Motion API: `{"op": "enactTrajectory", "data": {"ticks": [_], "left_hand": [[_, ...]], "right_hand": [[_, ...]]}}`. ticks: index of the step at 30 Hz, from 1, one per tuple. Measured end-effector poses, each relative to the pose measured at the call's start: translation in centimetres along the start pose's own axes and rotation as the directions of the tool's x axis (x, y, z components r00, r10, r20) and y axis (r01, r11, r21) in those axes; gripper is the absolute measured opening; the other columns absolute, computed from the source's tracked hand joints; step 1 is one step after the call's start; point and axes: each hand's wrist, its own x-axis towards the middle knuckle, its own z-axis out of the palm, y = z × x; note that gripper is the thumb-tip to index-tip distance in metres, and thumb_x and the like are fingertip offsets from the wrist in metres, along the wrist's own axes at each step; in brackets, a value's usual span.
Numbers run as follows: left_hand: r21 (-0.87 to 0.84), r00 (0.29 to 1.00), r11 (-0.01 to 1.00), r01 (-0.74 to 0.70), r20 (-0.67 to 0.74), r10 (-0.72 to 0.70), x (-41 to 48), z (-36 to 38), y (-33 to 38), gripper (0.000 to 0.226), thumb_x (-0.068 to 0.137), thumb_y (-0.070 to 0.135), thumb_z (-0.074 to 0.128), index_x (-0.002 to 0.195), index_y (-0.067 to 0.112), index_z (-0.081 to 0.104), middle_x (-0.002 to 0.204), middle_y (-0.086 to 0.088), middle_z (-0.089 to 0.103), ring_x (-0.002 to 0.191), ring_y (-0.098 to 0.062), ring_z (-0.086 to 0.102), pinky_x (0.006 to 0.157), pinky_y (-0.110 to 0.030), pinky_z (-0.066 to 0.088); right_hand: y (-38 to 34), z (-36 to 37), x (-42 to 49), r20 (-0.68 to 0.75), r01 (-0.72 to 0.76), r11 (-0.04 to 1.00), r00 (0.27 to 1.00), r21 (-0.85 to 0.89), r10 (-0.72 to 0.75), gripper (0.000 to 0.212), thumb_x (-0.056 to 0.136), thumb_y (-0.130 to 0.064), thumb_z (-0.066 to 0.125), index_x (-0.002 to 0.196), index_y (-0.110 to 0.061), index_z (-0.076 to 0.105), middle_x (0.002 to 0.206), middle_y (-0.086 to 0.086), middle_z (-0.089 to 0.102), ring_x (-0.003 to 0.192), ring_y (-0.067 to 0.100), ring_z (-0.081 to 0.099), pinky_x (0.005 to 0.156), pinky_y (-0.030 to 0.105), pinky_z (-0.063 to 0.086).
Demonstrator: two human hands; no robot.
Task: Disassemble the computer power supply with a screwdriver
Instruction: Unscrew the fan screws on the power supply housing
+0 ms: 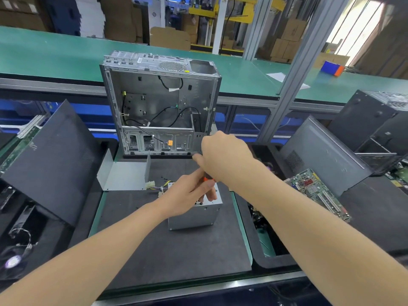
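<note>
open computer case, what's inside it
Loose black cables, an orange connector and bare metal walls; no boards visible. The right hand covers the computer case at its lower right corner.

I see the power supply (194,215), a grey metal box, standing on the dark mat (172,250) of the bench (242,230). My left hand (187,195) is over its top, fingers curled around the orange screwdriver (208,179); my right hand (223,155) is closed over the upper end of the same tool. Behind the hands an open computer case (159,102) stands upright. A bent metal cover (123,175) lies left of the box, a cable bundle (157,186) between them. A motherboard (318,193) lies at the right
</note>
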Motion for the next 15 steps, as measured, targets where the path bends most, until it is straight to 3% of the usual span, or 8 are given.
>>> {"op": "enactTrajectory", "data": {"ticks": [2, 4, 7, 9, 13, 15], "left_hand": [[-0.022, 1.000, 1.000, -0.006, -0.005, 0.006, 0.0, -0.2, -0.1, 0.012, 0.113, 0.035, 0.042, 0.110, 0.032, 0.053, 0.096, 0.011, 0.077, 0.074, -0.011, 0.066, 0.072, -0.018, 0.052], [-0.040, 1.000, 0.999, -0.008, -0.007, 0.008, -0.1, -0.3, -0.3, 0.010, 0.112, 0.036, 0.042, 0.112, 0.035, 0.052, 0.097, 0.011, 0.077, 0.077, -0.016, 0.068, 0.074, -0.019, 0.053], [-0.045, 1.000, 0.999, -0.028, 0.001, 0.028, -0.1, -0.3, -0.7, 0.011, 0.113, 0.035, 0.042, 0.117, 0.039, 0.051, 0.096, 0.009, 0.077, 0.079, -0.021, 0.069, 0.080, -0.031, 0.057], [-0.062, 1.000, 0.998, -0.018, 0.001, 0.019, 0.0, -0.3, -0.9, 0.014, 0.112, 0.039, 0.042, 0.122, 0.037, 0.053, 0.098, 0.007, 0.078, 0.081, -0.023, 0.070, 0.083, -0.039, 0.059], [-0.054, 1.000, 0.998, -0.008, -0.003, 0.008, -0.1, -0.3, -1.0, 0.016, 0.110, 0.048, 0.043, 0.118, 0.041, 0.055, 0.100, 0.008, 0.078, 0.080, -0.017, 0.072, 0.083, -0.031, 0.058], [-0.047, 1.000, 0.999, -0.003, -0.008, 0.003, -0.2, -0.3, -1.0, 0.016, 0.110, 0.050, 0.043, 0.115, 0.040, 0.055, 0.099, 0.010, 0.078, 0.080, -0.016, 0.073, 0.082, -0.031, 0.059]], "right_hand": [[0.6, -0.5, 0.3, 0.037, 0.077, 0.996, 0.996, 0.048, -0.079, 0.022, 0.102, -0.029, 0.054, 0.089, -0.012, 0.052, 0.081, 0.006, 0.051, 0.057, 0.020, 0.043, 0.048, 0.027, 0.031], [1.3, -1.0, 0.4, 0.088, 0.200, 0.975, 0.974, 0.096, -0.209, 0.019, 0.100, -0.030, 0.057, 0.093, -0.013, 0.057, 0.085, 0.006, 0.054, 0.063, 0.019, 0.050, 0.048, 0.029, 0.035], [2.3, -1.7, 0.2, 0.158, 0.382, 0.911, 0.901, 0.154, -0.404, 0.011, 0.097, -0.030, 0.061, 0.096, -0.019, 0.059, 0.090, -0.001, 0.058, 0.088, 0.024, 0.060, 0.068, 0.040, 0.054], [2.8, -2.3, 0.2, 0.175, 0.457, 0.872, 0.857, 0.179, -0.485, 0.006, 0.093, -0.024, 0.068, 0.095, -0.022, 0.062, 0.094, -0.006, 0.059, 0.095, 0.020, 0.059, 0.078, 0.042, 0.055], [3.0, -3.2, 0.7, 0.219, 0.554, 0.816, 0.786, 0.161, -0.577, 0.025, 0.077, 0.003, 0.068, 0.085, -0.021, 0.071, 0.090, -0.007, 0.068, 0.090, 0.015, 0.063, 0.076, 0.035, 0.056], [2.9, -3.3, 0.7, 0.204, 0.564, 0.807, 0.781, 0.174, -0.590, 0.028, 0.077, 0.005, 0.066, 0.085, -0.022, 0.071, 0.088, -0.008, 0.069, 0.087, 0.013, 0.062, 0.079, 0.038, 0.056]]}}
